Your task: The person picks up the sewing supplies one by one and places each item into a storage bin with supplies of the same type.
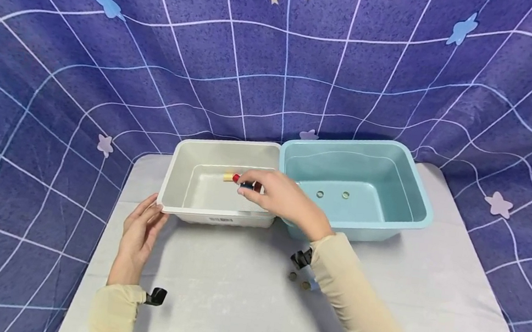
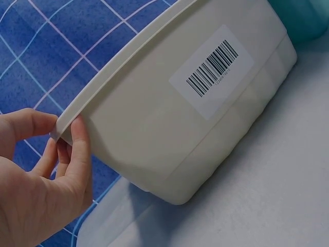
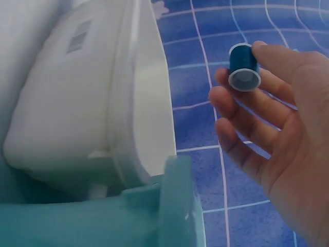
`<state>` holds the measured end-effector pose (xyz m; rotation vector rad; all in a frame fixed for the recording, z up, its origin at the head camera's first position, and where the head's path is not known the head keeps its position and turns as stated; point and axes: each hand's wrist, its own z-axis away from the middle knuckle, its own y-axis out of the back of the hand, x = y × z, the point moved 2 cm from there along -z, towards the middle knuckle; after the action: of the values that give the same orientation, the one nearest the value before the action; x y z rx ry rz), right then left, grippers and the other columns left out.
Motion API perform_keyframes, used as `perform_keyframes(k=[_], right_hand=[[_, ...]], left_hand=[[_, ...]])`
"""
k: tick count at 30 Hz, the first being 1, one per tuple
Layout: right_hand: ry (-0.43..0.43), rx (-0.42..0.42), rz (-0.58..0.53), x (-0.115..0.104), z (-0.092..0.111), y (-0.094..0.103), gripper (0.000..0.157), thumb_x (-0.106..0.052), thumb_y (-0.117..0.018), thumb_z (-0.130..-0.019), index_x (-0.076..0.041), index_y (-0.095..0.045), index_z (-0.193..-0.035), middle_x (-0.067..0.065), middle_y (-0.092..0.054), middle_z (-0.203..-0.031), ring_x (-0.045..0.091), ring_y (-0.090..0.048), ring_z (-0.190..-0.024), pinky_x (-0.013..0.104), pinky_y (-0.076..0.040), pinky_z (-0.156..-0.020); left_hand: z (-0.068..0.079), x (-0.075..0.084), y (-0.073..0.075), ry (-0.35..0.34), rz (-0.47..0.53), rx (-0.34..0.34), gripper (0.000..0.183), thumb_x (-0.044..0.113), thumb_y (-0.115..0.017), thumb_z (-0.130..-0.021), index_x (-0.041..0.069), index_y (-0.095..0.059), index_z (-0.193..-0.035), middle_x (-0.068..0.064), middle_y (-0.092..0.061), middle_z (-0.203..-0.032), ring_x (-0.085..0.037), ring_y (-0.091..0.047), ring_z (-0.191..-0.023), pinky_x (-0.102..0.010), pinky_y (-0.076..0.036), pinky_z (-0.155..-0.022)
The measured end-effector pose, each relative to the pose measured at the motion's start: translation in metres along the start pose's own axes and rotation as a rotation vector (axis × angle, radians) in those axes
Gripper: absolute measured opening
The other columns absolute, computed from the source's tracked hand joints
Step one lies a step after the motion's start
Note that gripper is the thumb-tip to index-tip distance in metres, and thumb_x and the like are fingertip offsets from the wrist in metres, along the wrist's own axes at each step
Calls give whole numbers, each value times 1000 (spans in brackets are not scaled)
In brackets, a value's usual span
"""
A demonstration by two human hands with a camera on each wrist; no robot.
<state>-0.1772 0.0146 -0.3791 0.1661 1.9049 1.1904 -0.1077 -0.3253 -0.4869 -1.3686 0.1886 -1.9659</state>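
Observation:
My right hand (image 1: 250, 182) reaches over the white bin (image 1: 188, 151) and pinches a small dark blue spool (image 3: 243, 67) between thumb and fingers. Just left of its fingertips a yellow piece (image 1: 228, 177) and a red piece (image 1: 236, 178) show inside the bin; I cannot tell whether they lie on the bin floor. My left hand (image 1: 156, 207) pinches the white bin's front-left rim corner (image 2: 64, 128), thumb on one side and fingers (image 2: 79, 146) on the other. A barcode label (image 2: 212, 67) is on the bin's front wall.
A teal bin (image 1: 420, 207) stands against the white bin's right side, with two small rings (image 1: 319, 193) on its floor. Two small round bits (image 1: 293, 275) lie on the grey table (image 1: 240, 296) by my right wrist. Blue patterned cloth hangs behind.

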Motion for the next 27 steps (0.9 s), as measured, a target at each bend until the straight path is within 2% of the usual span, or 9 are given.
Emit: perform_keyframes(k=[3, 7, 10, 13, 16, 21, 27], right_hand=[[-6, -3, -16, 1, -16, 1, 27, -33, -64, -106, -16, -73, -125, -6, -75, -106, 8, -65, -91, 26, -56, -75], [2, -1, -11, 1, -37, 2, 20, -31, -65, -105, -16, -75, -115, -7, -73, -95, 8, -65, -86, 25, -54, -71], [-16, -8, 52, 3, -50, 2, 18, -32, -65, -105, -18, -74, -111, -8, -74, -94, 8, -65, -86, 27, -55, -74], [-45, -30, 150, 7, -62, 2, 19, -34, -64, -104, -19, -75, -110, -7, -76, -98, 12, -64, -86, 33, -56, -80], [-89, -78, 209, 15, -73, 0, 19, -35, -65, -104, -21, -76, -110, -6, -75, -98, 13, -61, -84, 34, -55, -78], [-164, -184, 209, 25, -90, -4, 16, -33, -67, -103, -21, -76, -107, -5, -73, -99, 13, -60, -88, 32, -52, -75], [-181, -291, 178, 28, -107, -11, 19, -25, -68, -102, -11, -75, -112, 2, -74, -112, 18, -65, -103, 35, -57, -95]], left_hand=[[1, 2, 2, -3, 5, 13, 41, -7, -60, -101, 9, -60, -138, -3, -71, -116, -13, -73, -103, -23, -64, -94], [2, 3, 2, -10, -1, 1, 36, -7, -60, -101, 10, -63, -133, -3, -71, -115, -13, -73, -102, -23, -63, -94], [2, 2, 3, -22, -11, -24, 33, -7, -59, -101, 11, -65, -129, -3, -72, -114, -13, -73, -101, -23, -63, -95], [1, 2, 3, -28, -20, -22, 34, -7, -59, -101, 11, -65, -129, -3, -72, -114, -12, -73, -100, -23, -63, -95], [1, 1, 2, -27, -33, -12, 35, -6, -60, -101, 11, -64, -131, -3, -71, -117, -12, -72, -102, -23, -63, -95], [2, -2, 2, -34, -47, -27, 33, -5, -60, -101, 12, -64, -129, -4, -69, -121, -12, -72, -104, -22, -63, -96], [0, -2, 2, -31, -46, -19, 33, -5, -60, -101, 12, -64, -130, -5, -70, -121, -13, -72, -105, -23, -62, -98]])
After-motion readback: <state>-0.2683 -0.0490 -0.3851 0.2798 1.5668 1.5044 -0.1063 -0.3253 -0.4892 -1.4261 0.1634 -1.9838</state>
